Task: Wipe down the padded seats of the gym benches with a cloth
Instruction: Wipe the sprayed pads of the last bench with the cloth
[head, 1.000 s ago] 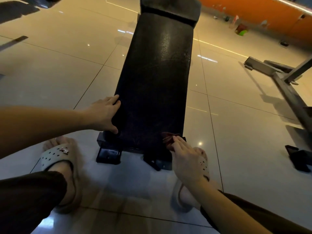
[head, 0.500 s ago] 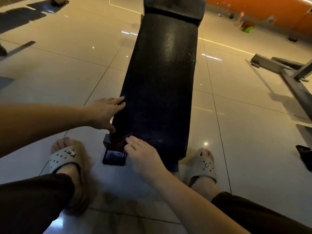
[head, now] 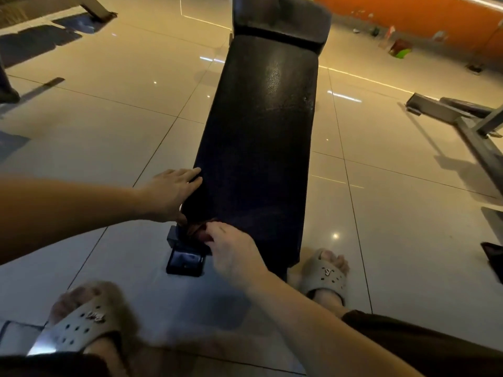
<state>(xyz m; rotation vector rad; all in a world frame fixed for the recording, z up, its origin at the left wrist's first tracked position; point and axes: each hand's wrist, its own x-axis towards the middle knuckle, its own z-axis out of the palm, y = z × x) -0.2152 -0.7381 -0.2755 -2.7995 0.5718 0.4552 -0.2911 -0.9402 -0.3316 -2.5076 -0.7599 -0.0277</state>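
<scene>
**Cloth at the near left corner of the bench**

The long black surface [head: 258, 145] ran away from the person, and a second, shorter pad [head: 280, 20] sat at its far end. The left grip [head: 170, 191] lay on the surface's left edge near the close end. Its fingers were straight and spread flat over the top, its thumb pointed down the side, and it held nothing.

The right grip [head: 234, 254] reached across to the near left corner, where its fingers curled and pinched a dark reddish cloth [head: 194, 229]. The cloth was bunched against that corner, just below the left grip's thumb. Most of it was hidden by the fingers and the dim light, so its full shape could not be told.

Under the corner, a black metal foot [head: 185, 263] stood on the glossy tiled floor [head: 109, 126].

The person's feet, in pale perforated sandals, were planted on either side of the near end. The left sandal [head: 79, 327] was well clear of the foot, and the right sandal [head: 325, 276] was just beside the surface's right corner.

A grey steel frame [head: 462, 121] lay on the floor to the right, well apart from the bench. Along the far orange wall [head: 408, 14] sat small items too blurred to name.
</scene>
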